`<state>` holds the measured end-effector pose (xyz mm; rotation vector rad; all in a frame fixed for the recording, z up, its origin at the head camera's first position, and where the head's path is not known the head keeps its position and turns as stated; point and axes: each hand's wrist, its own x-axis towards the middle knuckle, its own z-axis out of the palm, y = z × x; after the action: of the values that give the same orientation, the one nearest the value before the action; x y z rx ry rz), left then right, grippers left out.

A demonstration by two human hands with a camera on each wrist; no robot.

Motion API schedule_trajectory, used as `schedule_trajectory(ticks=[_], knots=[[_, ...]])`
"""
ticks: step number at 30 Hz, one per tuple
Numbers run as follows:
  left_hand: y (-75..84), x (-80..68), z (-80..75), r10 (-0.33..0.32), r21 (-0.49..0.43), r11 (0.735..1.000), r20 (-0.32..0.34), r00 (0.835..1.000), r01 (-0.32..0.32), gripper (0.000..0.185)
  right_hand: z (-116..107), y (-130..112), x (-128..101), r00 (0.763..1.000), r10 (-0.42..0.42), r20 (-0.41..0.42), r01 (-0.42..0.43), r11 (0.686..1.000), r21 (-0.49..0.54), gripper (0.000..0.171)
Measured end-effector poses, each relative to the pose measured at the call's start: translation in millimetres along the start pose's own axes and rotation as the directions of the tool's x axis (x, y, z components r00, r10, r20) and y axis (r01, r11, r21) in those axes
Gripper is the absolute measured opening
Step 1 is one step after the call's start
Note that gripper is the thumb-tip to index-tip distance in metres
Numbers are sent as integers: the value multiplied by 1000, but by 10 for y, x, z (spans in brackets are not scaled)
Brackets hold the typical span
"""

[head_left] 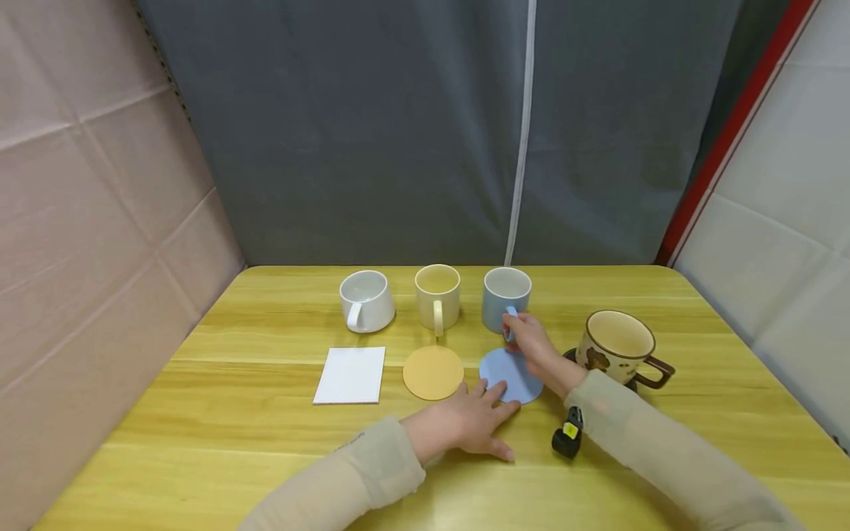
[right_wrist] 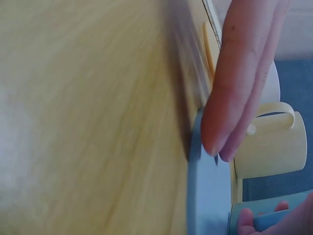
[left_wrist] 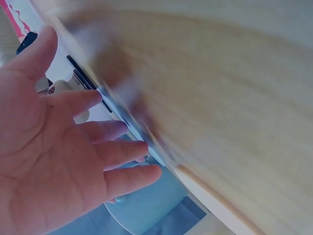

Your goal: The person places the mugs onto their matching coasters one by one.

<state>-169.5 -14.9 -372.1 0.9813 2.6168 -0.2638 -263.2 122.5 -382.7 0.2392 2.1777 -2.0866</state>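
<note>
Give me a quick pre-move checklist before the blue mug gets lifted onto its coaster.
1. Right hand grips the blue mug by its handle: ok.
2. Blue coaster lies flat in front of the mug: ok.
3. Left hand steadies the coaster: ok, fingertips on its near edge.
4. Coaster top free: not ok, both hands overlap it.
5. Mug empty: cannot tell.
6. Brown mug stands apart to the right: ok.

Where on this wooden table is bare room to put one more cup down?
Bare wood lies left of the white square coaster and white ceramic mug, along the near edge before the left hand, and right of the brown patterned mug. It is crowded around the blue round coaster, where the right hand grips the blue mug.
</note>
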Motion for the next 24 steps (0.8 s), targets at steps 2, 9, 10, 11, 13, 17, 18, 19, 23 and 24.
schedule_trajectory(ticks=[2,9,10,11,13,17,18,19,23,24], knots=[[4,3,3,-9,-1,1000,2,1000,9,74,-3,-3,7,1000,5,15,-5,1000,19,20],[3,22,31,-26,7,1000,-3,1000,26,75,17,-26,51,999,43,23,-43,999,13,27],[2,22,34,-26,10,1000,-6,1000,26,75,22,-29,58,999,47,19,-47,999,12,28],[0,24,38,-27,15,1000,-10,1000,27,75,26,-30,65,999,51,15,-51,999,15,29],[-1,25,43,-27,16,1000,-11,1000,27,75,35,-32,76,998,58,7,-59,998,34,27],[3,25,41,-25,8,1000,-4,1000,25,75,46,-25,101,997,82,-1,-81,993,82,24],[4,28,41,-24,7,1000,-2,1000,24,75,47,-22,107,996,85,0,-84,992,95,24],[6,31,42,-24,8,1000,-1,1000,24,75,47,-16,114,996,86,3,-86,991,106,24],[10,31,38,-25,10,1000,-2,1000,25,75,36,0,124,996,84,9,-84,986,143,23],[10,32,40,-24,10,1000,-3,1000,24,75,31,5,125,996,83,10,-84,985,153,23]])
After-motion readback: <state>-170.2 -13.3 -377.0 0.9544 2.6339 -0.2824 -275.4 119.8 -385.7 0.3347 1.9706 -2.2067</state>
